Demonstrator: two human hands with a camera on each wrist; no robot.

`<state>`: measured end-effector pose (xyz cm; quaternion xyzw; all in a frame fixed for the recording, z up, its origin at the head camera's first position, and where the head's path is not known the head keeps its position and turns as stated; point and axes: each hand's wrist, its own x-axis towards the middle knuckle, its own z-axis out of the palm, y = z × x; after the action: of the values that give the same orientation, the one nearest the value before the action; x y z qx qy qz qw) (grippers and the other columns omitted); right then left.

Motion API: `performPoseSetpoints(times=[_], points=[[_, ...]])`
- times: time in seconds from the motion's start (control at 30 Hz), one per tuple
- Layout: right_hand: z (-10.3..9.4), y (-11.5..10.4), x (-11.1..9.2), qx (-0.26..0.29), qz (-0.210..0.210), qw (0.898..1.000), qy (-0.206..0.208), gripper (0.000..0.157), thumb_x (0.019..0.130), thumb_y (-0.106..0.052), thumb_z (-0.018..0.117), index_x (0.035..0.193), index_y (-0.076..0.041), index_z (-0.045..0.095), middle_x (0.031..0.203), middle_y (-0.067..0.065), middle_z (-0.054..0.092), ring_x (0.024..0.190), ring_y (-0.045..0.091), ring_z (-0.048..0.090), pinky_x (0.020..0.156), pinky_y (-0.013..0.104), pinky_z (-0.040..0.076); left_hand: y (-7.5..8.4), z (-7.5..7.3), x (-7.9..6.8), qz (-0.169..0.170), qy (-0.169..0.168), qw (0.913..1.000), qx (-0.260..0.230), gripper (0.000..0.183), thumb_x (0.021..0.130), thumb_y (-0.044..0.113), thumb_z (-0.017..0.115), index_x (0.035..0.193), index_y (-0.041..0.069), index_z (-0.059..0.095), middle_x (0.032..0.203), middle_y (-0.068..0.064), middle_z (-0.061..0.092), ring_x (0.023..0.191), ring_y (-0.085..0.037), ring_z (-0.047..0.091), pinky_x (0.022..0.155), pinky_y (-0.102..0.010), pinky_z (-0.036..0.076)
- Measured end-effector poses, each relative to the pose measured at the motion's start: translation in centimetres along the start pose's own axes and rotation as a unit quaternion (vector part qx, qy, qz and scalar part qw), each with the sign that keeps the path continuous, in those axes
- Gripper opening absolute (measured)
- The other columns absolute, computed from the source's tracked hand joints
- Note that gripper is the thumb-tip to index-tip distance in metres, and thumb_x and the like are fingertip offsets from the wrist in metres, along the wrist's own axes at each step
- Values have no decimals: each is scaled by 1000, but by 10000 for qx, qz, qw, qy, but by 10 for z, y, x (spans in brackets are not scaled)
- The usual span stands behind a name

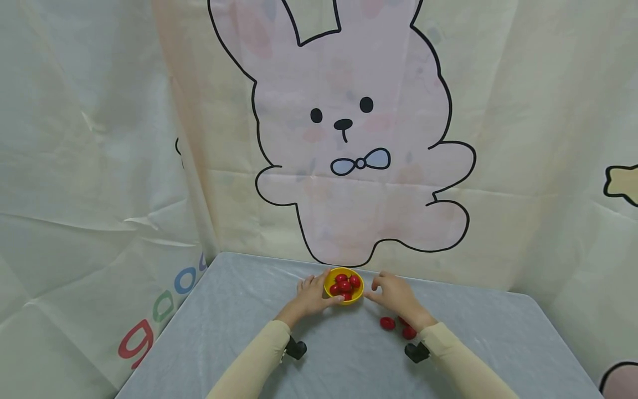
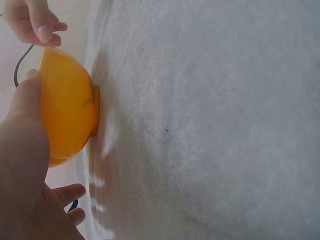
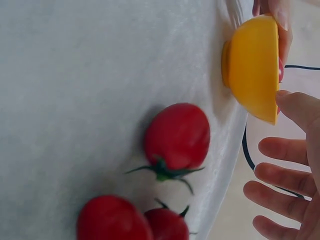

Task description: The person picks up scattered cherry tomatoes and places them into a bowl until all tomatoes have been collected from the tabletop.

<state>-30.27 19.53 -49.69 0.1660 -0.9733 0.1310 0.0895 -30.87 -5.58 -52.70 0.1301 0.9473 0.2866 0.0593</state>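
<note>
A small yellow bowl (image 1: pixel 326 291) stands on the cloth-covered table with several red cherry tomatoes (image 1: pixel 344 286) in it. My left hand (image 1: pixel 310 296) holds the bowl from the left, thumb over the near rim and index finger at the far rim. On the other side, my right hand (image 1: pixel 397 293) has its thumb tip right at the rim, its fingers loosely bent and nothing in them. Three more tomatoes lie on the table below the right hand; one tomato (image 3: pixel 177 136) shows its green stem leaves in the right wrist view.
The table (image 1: pixel 349 360) is covered in pale grey-blue cloth, its back edge just behind the bowl. A hanging sheet (image 1: pixel 349 210) with a printed rabbit rises behind it. Another printed sheet (image 1: pixel 89 249) hangs along the left side.
</note>
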Motion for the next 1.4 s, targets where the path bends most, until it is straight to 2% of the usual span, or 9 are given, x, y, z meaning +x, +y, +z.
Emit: performPoseSetpoints(times=[0.47,0.7,1.0,1.23,1.4], points=[[-1,11,-28,-37,22,9998,-170,25,82,-44,78,80,-20,71,88,-1,64,71,9,52,66,30,50,-1,1,1,25,-14,10000,2,97,84,69,61,158,21,22,158,-15,39,146,-43,28,120,-66,13],[1,15,-38,-102,-150,9998,-23,26,81,-44,78,79,-19,71,85,-1,65,68,8,52,64,30,51,-3,2,2,-28,-50,10000,-69,95,85,68,60,158,23,20,159,-14,37,147,-42,25,121,-66,9],[9,20,-45,-308,71,9995,-83,31,81,-48,77,76,-19,69,83,-1,63,67,9,50,65,31,50,-2,2,2,-37,-64,9999,-80,95,86,68,60,159,21,20,159,-14,37,147,-43,25,120,-65,9],[10,21,-54,-428,64,9991,22,33,80,-49,78,73,-19,67,86,-1,64,78,14,53,73,37,50,-2,2,2,-64,-62,9999,-75,97,84,70,60,159,22,19,159,-14,37,147,-42,25,121,-64,10],[14,23,-60,-565,-58,9980,273,34,77,-51,79,69,-21,65,92,1,66,88,20,56,78,42,50,-1,1,2,-62,-103,9999,-96,97,84,69,61,159,22,20,159,-13,37,147,-41,25,120,-65,9]])
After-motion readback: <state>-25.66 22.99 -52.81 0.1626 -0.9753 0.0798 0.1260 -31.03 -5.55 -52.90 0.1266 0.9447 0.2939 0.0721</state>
